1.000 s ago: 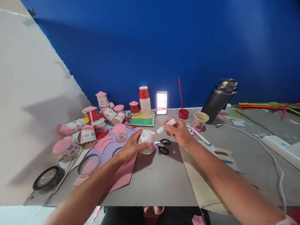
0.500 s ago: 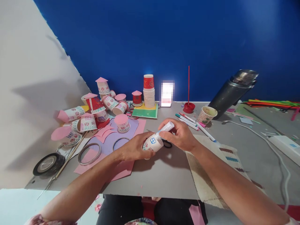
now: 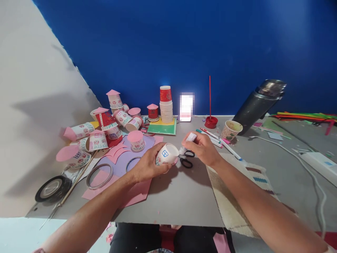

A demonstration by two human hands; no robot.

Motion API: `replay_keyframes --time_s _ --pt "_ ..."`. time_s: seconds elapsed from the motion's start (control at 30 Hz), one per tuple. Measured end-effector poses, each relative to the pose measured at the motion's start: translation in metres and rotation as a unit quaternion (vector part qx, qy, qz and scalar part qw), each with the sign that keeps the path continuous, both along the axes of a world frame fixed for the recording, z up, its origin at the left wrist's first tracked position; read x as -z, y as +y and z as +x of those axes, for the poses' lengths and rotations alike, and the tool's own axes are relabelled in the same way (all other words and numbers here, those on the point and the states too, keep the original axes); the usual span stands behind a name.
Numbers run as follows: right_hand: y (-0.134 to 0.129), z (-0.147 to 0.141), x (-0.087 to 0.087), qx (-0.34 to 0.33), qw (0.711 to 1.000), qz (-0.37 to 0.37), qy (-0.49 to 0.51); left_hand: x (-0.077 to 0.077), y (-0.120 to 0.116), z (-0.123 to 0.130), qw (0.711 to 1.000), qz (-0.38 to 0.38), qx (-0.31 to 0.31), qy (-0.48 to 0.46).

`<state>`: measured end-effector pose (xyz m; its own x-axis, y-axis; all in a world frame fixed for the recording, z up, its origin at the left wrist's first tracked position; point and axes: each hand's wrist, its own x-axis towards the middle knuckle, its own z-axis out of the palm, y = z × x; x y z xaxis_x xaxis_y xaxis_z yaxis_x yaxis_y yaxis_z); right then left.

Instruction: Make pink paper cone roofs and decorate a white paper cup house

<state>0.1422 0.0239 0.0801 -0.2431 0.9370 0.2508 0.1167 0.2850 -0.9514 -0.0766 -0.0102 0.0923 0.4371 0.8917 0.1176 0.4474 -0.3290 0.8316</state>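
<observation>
My left hand (image 3: 150, 166) is wrapped round a white paper cup (image 3: 168, 154), tilted above the table, its base toward the right. A blue window and red flowers are drawn on its side. In my right hand (image 3: 205, 149) is a small white glue bottle (image 3: 190, 140), tip slanting down to the left, just right of the cup and apart from it. Black-handled scissors (image 3: 186, 162) lie on the table below the bottle, blades partly hidden by the cup.
Decorated cups with pink paper roofs (image 3: 136, 136) crowd the left, near tape rolls (image 3: 100, 176) and pink paper (image 3: 139, 191). At the back stands a cup stack (image 3: 166, 112). Markers (image 3: 231, 151), a patterned cup (image 3: 231, 130), a black flask (image 3: 255, 109) and a cloth (image 3: 226, 186) are to the right.
My right hand has drawn the glue bottle away from the cup's base and lowered its tip. My left hand has moved the cup left and slightly up, uncovering more of the scissors.
</observation>
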Motion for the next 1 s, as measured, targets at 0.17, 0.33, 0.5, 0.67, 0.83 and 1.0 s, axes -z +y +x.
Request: replay_keyframes --time_s 0.17,0.33,0.5,0.67,0.83,1.0 --pt "-0.012 -0.005 -0.006 -0.046 0.997 0.025 -0.051 -0.002 0.000 0.002 0.998 0.038 -0.035 0.040" --pt "-0.015 -0.006 -0.006 -0.062 0.998 0.013 -0.001 0.001 0.001 -0.001 0.994 0.071 -0.017 0.079" --pt "-0.018 -0.007 -0.005 -0.054 0.998 0.030 0.023 0.002 0.000 -0.002 0.997 0.000 0.036 0.072" --pt "-0.019 -0.009 -0.004 -0.027 0.998 0.064 0.011 0.002 -0.003 -0.002 0.986 -0.138 0.089 0.007" --pt "-0.017 -0.008 -0.005 -0.031 0.998 0.047 0.029 0.000 -0.002 -0.003 0.984 -0.152 0.093 -0.032" --pt "-0.019 -0.001 -0.008 -0.118 0.991 0.008 0.059 0.002 0.002 -0.007 0.978 -0.171 0.110 -0.047"
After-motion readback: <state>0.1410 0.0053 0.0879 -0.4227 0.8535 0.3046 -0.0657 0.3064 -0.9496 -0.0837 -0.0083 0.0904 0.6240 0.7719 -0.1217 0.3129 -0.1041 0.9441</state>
